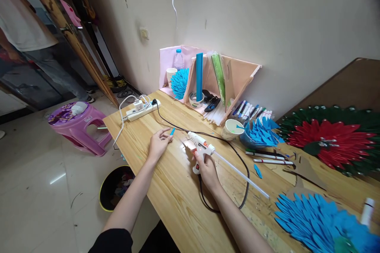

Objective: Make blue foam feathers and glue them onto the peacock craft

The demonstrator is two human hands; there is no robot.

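Observation:
My left hand (pixel 159 143) is closed just above the wooden table, pinching a small blue petal-like piece (pixel 172 131) between its fingertips. To its right, my right hand (pixel 208 172) is wrapped round the handle of a white hot glue gun (pixel 201 147). The gun's nozzle end points to the left, towards a glossy patch on the tabletop. A long clear glue stick (pixel 242 175) sticks out of its back. Its black cord (pixel 248 178) loops across the table. A loose blue piece (pixel 257 171) lies right of the cord.
A power strip (pixel 142 110) sits at the table's far left corner. Beyond the gun stand a paper cup (pixel 233 129) and a bowl of blue pieces (pixel 261 132). A large blue petal flower (pixel 320 221) lies front right. A bin (pixel 114 189) and pink stool (pixel 80 126) stand left.

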